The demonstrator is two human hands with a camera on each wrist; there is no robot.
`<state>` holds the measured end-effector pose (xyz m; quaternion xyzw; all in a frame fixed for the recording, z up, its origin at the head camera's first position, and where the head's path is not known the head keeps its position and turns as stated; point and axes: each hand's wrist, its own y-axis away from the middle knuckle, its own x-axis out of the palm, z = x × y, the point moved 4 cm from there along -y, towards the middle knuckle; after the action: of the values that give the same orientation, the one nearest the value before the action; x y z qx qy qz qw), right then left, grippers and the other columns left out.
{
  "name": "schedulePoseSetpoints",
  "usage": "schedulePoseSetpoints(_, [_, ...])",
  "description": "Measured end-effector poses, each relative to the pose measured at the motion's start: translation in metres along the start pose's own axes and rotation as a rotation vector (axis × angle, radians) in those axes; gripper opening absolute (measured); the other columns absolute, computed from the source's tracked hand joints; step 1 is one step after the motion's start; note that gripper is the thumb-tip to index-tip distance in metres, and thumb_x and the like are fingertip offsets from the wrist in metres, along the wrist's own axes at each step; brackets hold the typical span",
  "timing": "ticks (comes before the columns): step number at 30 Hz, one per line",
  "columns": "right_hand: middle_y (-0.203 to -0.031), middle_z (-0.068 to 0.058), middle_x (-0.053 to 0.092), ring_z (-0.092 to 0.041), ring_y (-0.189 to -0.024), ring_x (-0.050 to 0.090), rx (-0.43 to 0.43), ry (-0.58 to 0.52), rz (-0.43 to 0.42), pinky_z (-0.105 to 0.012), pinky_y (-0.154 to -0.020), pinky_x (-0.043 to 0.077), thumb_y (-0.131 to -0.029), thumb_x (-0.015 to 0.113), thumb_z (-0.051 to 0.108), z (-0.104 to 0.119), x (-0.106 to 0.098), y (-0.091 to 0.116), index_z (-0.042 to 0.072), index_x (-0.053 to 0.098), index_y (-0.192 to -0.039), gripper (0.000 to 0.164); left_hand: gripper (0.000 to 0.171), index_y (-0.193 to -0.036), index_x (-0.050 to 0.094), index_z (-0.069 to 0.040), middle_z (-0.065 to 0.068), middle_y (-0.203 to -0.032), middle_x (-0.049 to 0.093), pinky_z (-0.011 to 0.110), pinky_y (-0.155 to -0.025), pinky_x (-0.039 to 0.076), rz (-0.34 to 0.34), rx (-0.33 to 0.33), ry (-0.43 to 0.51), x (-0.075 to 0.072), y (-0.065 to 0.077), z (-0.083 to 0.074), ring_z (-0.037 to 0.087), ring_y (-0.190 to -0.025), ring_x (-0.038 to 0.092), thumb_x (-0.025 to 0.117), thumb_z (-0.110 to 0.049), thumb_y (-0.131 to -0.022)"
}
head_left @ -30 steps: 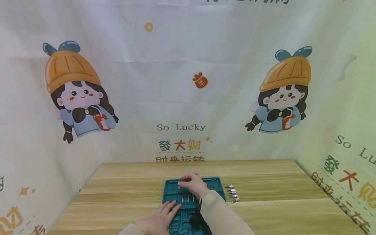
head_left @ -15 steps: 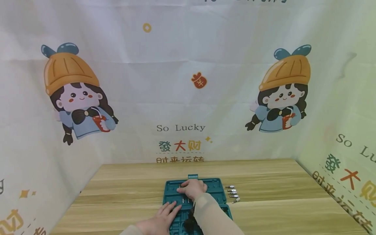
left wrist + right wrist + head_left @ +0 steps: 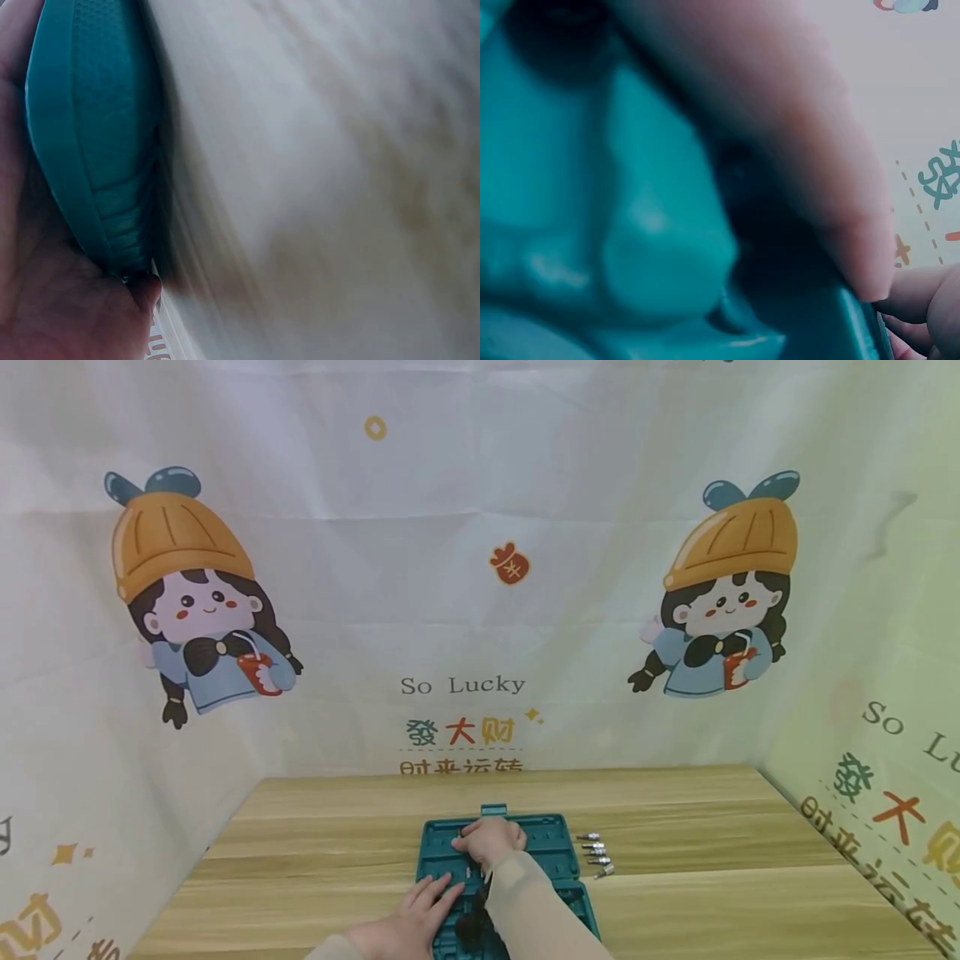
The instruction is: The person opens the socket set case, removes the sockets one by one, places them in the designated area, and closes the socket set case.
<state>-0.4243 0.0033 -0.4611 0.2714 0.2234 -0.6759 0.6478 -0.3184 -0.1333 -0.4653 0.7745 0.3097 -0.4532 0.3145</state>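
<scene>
A teal plastic tool case (image 3: 561, 828) lies spread open on the table, its molded slots facing up. My left hand (image 3: 405, 920) rests on the case's left side with its fingers spread nearly straight; in the left wrist view the palm (image 3: 67, 307) sits against the outer edge. Over the far half, my right hand (image 3: 491, 842) has its fingers bent down at a slot on the left, thumb on a small bit socket (image 3: 461, 833), mostly covered. A small silver bit socket (image 3: 468, 872) shows below that hand. The right wrist view has a finger (image 3: 802, 150) close to the teal molding.
Several silver bit sockets (image 3: 597, 851) lie in a short column right of the case. The wooden table (image 3: 712, 835) meets a printed cloth backdrop (image 3: 337, 610) at the back and sides. A dark wrist camera (image 3: 471, 928) hangs under the right forearm.
The right hand has come down slightly and its thumb now covers the bit socket. The right forearm has swung left, uncovering the case's lower right part. The left hand stays put.
</scene>
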Motion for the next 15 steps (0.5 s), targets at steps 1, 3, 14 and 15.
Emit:
schedulePoseSetpoints(1, [-0.105, -0.006, 0.065, -0.040, -0.117, 0.041, -0.001, 0.012, -0.003, -0.056, -0.106, 0.020, -0.078, 0.081, 0.032, -0.0003, 0.0004, 0.0001, 0.021, 0.076, -0.084, 0.013, 0.097, -0.154, 0.019, -0.011, 0.017, -0.156, 0.017, 0.058, -0.104, 0.030, -0.006, 0.006, 0.005, 0.0005, -0.0003, 0.0010, 0.042, -0.141, 0.014, 0.068, -0.055, -0.083])
schedulePoseSetpoints(3, [-0.105, -0.006, 0.064, -0.040, -0.117, 0.041, 0.003, 0.026, -0.006, -0.057, -0.106, 0.020, -0.078, 0.081, 0.033, -0.0015, 0.0010, 0.0001, 0.022, 0.075, -0.083, 0.013, 0.097, -0.154, 0.018, -0.011, 0.017, -0.157, 0.017, 0.059, -0.104, 0.030, -0.003, 0.006, 0.021, 0.0001, 0.0005, -0.0003, 0.042, -0.142, 0.013, 0.069, -0.054, -0.083])
schedulePoseSetpoints(14, [-0.110, -0.010, 0.061, -0.040, -0.118, 0.038, 0.045, -0.022, 0.015, -0.056, -0.104, 0.022, -0.078, 0.081, 0.029, -0.0030, 0.0017, -0.0006, 0.021, 0.075, -0.082, 0.010, 0.099, -0.155, 0.016, -0.014, 0.016, -0.157, 0.015, 0.059, -0.104, 0.030, -0.003, 0.023, 0.034, 0.0035, -0.0009, 0.0047, 0.042, -0.142, 0.013, 0.067, -0.059, -0.082])
schedulePoseSetpoints(15, [-0.111, -0.012, 0.060, -0.040, -0.119, 0.037, 0.053, -0.034, 0.017, -0.056, -0.103, 0.023, -0.078, 0.081, 0.027, -0.0024, 0.0012, -0.0004, 0.021, 0.075, -0.082, 0.010, 0.100, -0.155, 0.016, -0.015, 0.016, -0.157, 0.015, 0.059, -0.104, 0.030, -0.009, 0.032, 0.030, 0.0037, -0.0012, 0.0057, 0.042, -0.142, 0.013, 0.065, -0.061, -0.082])
